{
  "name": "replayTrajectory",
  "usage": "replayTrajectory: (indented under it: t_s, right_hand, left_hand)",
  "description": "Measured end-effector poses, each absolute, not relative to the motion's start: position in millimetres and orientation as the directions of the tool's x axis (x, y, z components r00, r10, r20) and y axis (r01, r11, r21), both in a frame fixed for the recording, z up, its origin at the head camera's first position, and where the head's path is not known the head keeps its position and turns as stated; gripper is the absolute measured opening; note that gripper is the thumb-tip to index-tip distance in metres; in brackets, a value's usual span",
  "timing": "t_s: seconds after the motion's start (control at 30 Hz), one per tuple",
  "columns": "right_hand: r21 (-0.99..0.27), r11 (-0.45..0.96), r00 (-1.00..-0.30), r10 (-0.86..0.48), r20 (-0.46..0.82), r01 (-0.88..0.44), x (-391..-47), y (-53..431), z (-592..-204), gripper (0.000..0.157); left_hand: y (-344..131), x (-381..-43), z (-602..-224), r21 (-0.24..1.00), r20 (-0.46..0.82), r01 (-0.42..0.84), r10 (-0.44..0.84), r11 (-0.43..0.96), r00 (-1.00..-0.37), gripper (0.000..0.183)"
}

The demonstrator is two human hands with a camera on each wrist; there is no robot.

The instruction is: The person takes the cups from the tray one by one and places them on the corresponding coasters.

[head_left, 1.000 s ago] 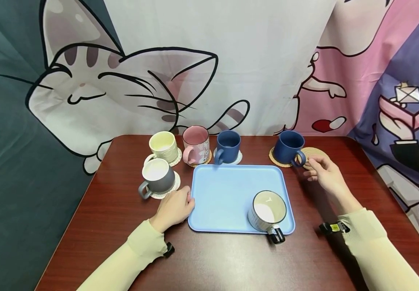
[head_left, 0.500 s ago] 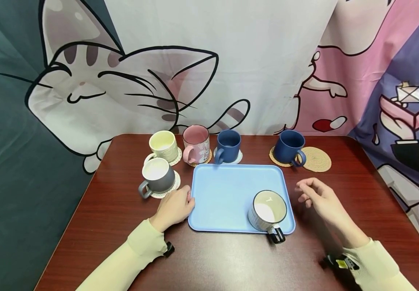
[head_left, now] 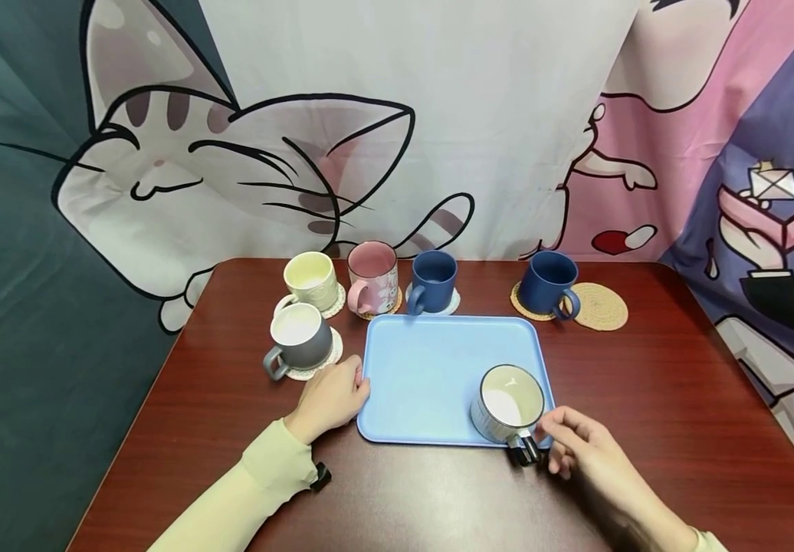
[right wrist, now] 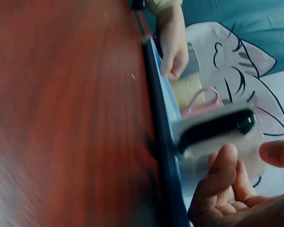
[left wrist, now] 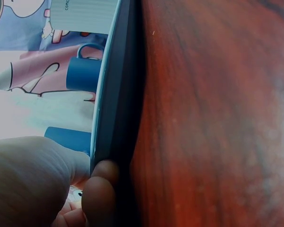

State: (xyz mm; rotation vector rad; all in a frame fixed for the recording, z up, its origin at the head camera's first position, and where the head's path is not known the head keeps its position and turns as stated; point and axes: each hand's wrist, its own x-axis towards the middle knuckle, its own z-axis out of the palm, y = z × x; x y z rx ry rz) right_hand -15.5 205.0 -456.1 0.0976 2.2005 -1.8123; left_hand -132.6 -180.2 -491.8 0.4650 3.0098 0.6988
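On the blue tray point(head_left: 411, 383), near its front right corner, stands a white mug point(head_left: 490, 418) with a dark rim and black handle point(right wrist: 217, 127). My left hand point(head_left: 328, 399) pinches the tray's left edge; in the left wrist view, fingers point(left wrist: 98, 201) curl under that edge. My right hand point(head_left: 593, 456) is beside the mug's handle at the tray's right corner. In the right wrist view, its thumb point(right wrist: 279, 153) stands apart from the bent fingers point(right wrist: 217, 177), with nothing between them.
Left and behind the tray, a grey mug point(head_left: 307, 349), a pale yellow mug point(head_left: 314, 284), a pink mug point(head_left: 383, 287) and a blue mug point(head_left: 434, 284) stand on coasters. Another blue mug point(head_left: 545, 284) is at back right, beside a bare woven coaster point(head_left: 604, 307).
My right hand has left the woven coaster by the right blue mug and come toward me to the white mug's handle. My left hand has stayed on the tray's edge.
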Motion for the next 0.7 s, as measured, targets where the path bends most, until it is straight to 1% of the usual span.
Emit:
replayTrajectory:
  t_s: [0.13, 0.2, 0.3, 0.43, 0.53, 0.7]
  right_hand:
    - [-0.955, 0.168, -0.927, -0.247, -0.283, 0.246, -8.9, 200.8, -460.2, 0.028]
    - [-0.953, 0.145, -0.908, -0.293, -0.298, 0.266, -7.8, 199.5, -461.7, 0.031]
    - [-0.957, 0.102, -0.881, -0.376, -0.288, 0.270, -6.8, 198.0, -463.1, 0.036]
    - [-0.951, 0.038, -0.845, -0.450, -0.289, 0.306, -4.6, 195.5, -463.5, 0.041]
    - [-0.948, 0.030, -0.842, -0.451, -0.296, 0.317, -2.7, 191.0, -462.6, 0.042]
    - [-0.965, 0.052, -0.870, -0.422, -0.254, 0.257, 0.0, 183.1, -460.3, 0.048]
  left_hand:
    - [-180.7, -131.5, -492.9, 0.433, 0.054, 0.283, 0.288, 0.856, -0.956, 0.028]
    - [-180.7, -131.0, -492.8, 0.434, 0.058, 0.285, 0.289, 0.855, -0.956, 0.028]
    - [-180.5, -130.4, -492.5, 0.436, 0.058, 0.287, 0.291, 0.853, -0.955, 0.028]
    - [-180.4, -130.1, -492.4, 0.436, 0.055, 0.284, 0.289, 0.854, -0.956, 0.028]
    - [-180.4, -130.7, -492.5, 0.433, 0.059, 0.287, 0.291, 0.855, -0.955, 0.028]
    - [-180.9, -131.1, -492.4, 0.430, 0.058, 0.285, 0.289, 0.856, -0.956, 0.028]
